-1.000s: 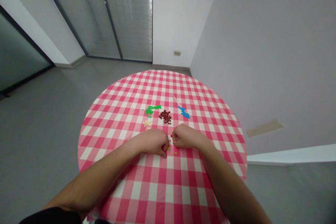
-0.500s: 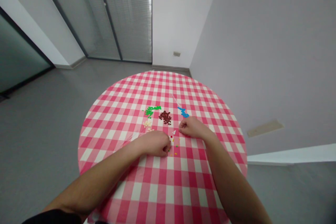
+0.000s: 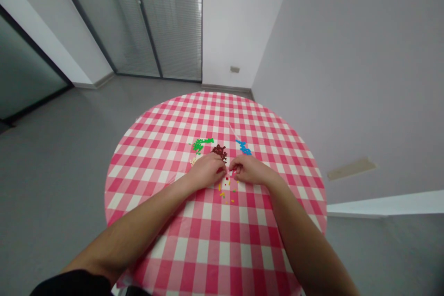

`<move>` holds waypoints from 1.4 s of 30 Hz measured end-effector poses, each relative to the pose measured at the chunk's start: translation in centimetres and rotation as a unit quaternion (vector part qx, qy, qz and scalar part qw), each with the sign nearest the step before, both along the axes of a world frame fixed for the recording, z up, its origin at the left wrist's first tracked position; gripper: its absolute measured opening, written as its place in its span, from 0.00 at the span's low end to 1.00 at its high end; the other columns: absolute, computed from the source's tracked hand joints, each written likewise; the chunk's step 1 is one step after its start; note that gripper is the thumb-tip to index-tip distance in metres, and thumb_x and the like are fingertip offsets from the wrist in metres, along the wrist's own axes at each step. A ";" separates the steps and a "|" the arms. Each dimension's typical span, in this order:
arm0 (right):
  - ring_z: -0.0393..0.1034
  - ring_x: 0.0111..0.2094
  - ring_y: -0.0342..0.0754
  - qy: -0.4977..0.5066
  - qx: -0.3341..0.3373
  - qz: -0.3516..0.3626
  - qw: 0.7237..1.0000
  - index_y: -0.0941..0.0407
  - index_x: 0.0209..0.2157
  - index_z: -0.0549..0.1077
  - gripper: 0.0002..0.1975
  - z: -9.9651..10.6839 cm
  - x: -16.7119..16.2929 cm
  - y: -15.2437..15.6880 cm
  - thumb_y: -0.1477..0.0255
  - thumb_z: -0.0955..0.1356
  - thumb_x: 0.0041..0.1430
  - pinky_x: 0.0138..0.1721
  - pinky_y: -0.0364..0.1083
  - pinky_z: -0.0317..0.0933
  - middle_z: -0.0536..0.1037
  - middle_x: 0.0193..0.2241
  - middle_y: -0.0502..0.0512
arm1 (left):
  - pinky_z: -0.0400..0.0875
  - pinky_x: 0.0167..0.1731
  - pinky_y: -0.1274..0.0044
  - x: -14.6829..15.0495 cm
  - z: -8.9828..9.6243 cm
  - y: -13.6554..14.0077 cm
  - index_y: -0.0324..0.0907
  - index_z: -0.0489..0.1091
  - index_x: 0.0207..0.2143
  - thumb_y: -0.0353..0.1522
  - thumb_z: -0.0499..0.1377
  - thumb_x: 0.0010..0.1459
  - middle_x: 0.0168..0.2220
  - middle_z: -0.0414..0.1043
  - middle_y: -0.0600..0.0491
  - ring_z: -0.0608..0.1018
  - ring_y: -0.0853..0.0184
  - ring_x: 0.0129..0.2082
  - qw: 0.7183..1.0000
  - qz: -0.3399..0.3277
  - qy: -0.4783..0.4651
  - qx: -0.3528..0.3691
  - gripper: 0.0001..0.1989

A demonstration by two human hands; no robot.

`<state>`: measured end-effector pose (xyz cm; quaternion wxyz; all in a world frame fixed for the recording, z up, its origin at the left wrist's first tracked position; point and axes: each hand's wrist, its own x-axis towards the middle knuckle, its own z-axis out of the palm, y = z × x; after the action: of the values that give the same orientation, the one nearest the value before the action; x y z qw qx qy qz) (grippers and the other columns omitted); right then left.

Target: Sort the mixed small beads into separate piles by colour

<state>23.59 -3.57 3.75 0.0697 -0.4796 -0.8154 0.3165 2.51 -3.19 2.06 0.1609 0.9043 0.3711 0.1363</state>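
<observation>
My left hand point(image 3: 209, 170) is closed in a pinch just in front of the pile of small dark brown pieces point(image 3: 219, 150). Facing it, with a narrow gap between the fingertips, my right hand point(image 3: 251, 169) is also pinched; a tiny pale bit seems to show at its fingers. What either hand grips is too small to name. Below the fingertips lie a small red piece point(image 3: 227, 178) and several scattered yellow pieces point(image 3: 222, 194). Cream pieces point(image 3: 193, 162) are partly hidden behind my left hand.
A heap of small green pieces point(image 3: 198, 145) lies farther back on the left, and blue pieces point(image 3: 244, 149) lie beyond my right hand. The round table wears a red-and-white checked tablecloth point(image 3: 208, 249). A grey wall point(image 3: 364, 78) rises to the right.
My left hand has moved away from me, from beside the yellow pieces up to the brown pile, uncovering more yellow pieces. My right hand has shifted slightly left, so the fingertips are closer together.
</observation>
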 end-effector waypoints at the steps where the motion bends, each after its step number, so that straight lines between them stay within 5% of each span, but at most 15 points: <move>1: 0.72 0.31 0.45 -0.004 0.007 0.005 1.000 0.57 0.35 0.78 0.14 -0.1 -0.2 0.0 0.83 0.68 0.45 0.31 0.41 0.60 0.81 0.33 0.54 | 0.68 0.38 0.73 0.1 -0.2 0.0 0.41 0.79 0.33 0.31 0.58 0.60 0.33 0.76 0.48 0.76 0.61 0.39 1.000 0.006 0.001 0.005 0.09; 18: 0.70 0.27 0.44 0.035 0.029 -0.042 0.998 0.58 0.30 0.74 0.06 -0.6 -1.4 0.2 0.81 0.69 0.48 0.29 0.41 0.57 0.77 0.26 0.51 | 0.68 0.40 0.73 0.6 -1.3 0.2 0.40 0.80 0.33 0.28 0.57 0.63 0.32 0.77 0.48 0.76 0.63 0.36 0.999 -0.023 -0.022 0.008 0.11; 26: 0.72 0.30 0.46 -0.003 0.037 0.084 0.996 0.56 0.30 0.81 0.08 -0.2 -1.3 -0.3 0.79 0.69 0.51 0.31 0.42 0.57 0.81 0.29 0.54 | 0.67 0.41 0.73 -1.0 -0.1 0.5 0.41 0.79 0.35 0.28 0.57 0.63 0.36 0.78 0.48 0.76 0.63 0.39 0.998 0.020 -0.057 0.010 0.10; 37: 0.62 0.22 0.41 -0.036 0.043 0.087 0.995 0.59 0.22 0.77 0.10 -0.3 -2.3 -0.6 0.81 0.65 0.51 0.26 0.42 0.49 0.75 0.21 0.52 | 0.67 0.41 0.73 -0.9 -0.3 0.3 0.40 0.79 0.35 0.26 0.57 0.62 0.34 0.78 0.50 0.76 0.63 0.38 0.998 0.006 -0.066 -0.008 0.10; 42: 0.65 0.27 0.44 -0.067 0.037 0.077 0.994 0.58 0.27 0.78 0.09 0.2 -2.7 -0.7 0.79 0.67 0.57 0.29 0.43 0.51 0.78 0.27 0.54 | 0.67 0.39 0.73 -1.0 0.1 0.2 0.40 0.79 0.35 0.27 0.57 0.63 0.34 0.78 0.50 0.76 0.64 0.37 0.997 -0.004 -0.066 -0.027 0.10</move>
<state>20.87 -4.28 3.98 0.0079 -0.4322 -0.8642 0.2574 1.48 -2.96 2.12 0.2099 0.8902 0.3592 0.1854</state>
